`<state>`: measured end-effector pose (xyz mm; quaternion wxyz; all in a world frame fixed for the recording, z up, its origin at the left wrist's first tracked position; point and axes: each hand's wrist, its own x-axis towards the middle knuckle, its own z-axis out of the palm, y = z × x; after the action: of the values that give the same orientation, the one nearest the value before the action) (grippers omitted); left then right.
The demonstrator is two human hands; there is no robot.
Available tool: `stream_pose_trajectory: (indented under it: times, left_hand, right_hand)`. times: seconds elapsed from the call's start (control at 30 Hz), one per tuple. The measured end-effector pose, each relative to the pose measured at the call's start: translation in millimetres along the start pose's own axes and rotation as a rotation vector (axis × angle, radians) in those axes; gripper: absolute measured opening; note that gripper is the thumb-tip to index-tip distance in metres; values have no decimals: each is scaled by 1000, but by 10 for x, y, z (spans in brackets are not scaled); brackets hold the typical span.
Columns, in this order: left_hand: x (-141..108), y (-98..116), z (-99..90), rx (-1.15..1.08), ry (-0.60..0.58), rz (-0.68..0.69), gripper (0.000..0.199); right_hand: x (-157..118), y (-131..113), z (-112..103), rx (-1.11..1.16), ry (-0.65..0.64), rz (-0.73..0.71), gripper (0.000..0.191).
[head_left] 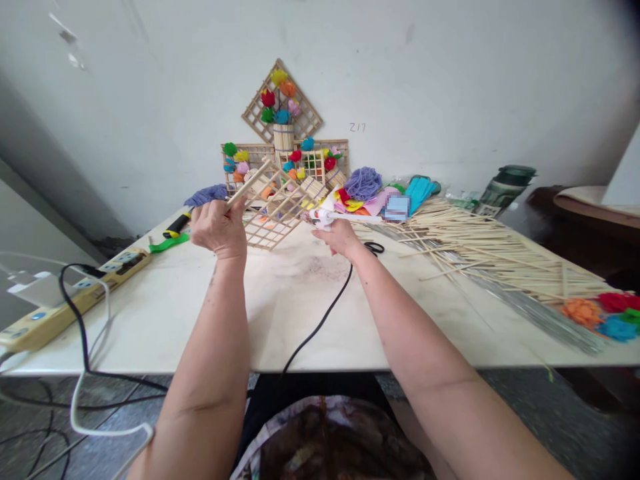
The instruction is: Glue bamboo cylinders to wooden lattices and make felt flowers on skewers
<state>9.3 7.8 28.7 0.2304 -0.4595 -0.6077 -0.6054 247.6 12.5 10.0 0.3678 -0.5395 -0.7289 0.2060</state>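
Observation:
My left hand (217,227) is closed around the edge of a wooden stick lattice (274,223), which it holds up tilted above the table. In my right hand (341,238) is a white glue gun (323,217), its nozzle side close to the lattice's right corner. Whether the tip touches the wood I cannot tell. A black cord (327,310) runs under my right wrist to the table's front edge. Behind the lattice stand finished-looking lattice panels with coloured felt flowers, among them a diamond-shaped panel (305,110) against the wall.
Thin wooden sticks (500,240) and grey wires (540,307) cover the right side. Purple yarn (364,183), coloured felt and a dark green bottle (507,190) lie at the back. A power strip (65,310) and a yellow-black cutter (177,225) are on the left.

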Motion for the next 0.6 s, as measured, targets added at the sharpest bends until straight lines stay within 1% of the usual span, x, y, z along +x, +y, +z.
stream_pose_trajectory:
  times: [0.1, 0.23, 0.43, 0.6]
  left_hand:
    - [3, 10, -4, 3, 7, 7, 44]
    - [11, 17, -4, 3, -13, -18, 45]
    - [16, 45, -21, 0, -37, -28, 46]
    - [22, 65, -29, -39, -88, -37, 45]
  right_hand:
    - [-8, -15, -6, -30, 6, -30, 31]
    - [-13, -14, -2, -62, 26, -61, 35]
    - [4, 27, 6, -62, 42, -59, 34]
    - [27, 41, -28, -48, -12, 3, 27]
